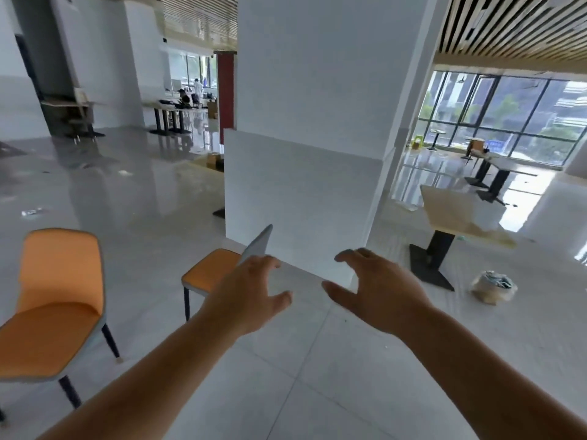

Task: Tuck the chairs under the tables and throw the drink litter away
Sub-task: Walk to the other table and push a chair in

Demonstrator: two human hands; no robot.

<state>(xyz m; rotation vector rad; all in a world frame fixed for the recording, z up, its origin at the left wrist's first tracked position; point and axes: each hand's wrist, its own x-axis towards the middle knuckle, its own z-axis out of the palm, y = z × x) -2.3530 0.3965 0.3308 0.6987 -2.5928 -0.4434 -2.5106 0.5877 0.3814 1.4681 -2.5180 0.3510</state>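
Note:
An orange chair [60, 300] with dark legs stands on the floor at the lower left, facing right. A second orange chair [209, 274] stands ahead of me near the white pillar; its grey back shows edge-on just above my left hand. My left hand [251, 290] is stretched out with fingers spread, close to that chair's back, holding nothing. My right hand [378, 290] is also stretched out and spread, empty, in front of the pillar. A beige-topped table [457, 214] on a black pedestal stands to the right.
A wide white pillar [311, 154] rises straight ahead. A filled plastic bag [494, 287] lies on the floor by the table's base. More tables [505, 166] stand near the windows at right. A small piece of litter [31, 212] lies on the floor far left.

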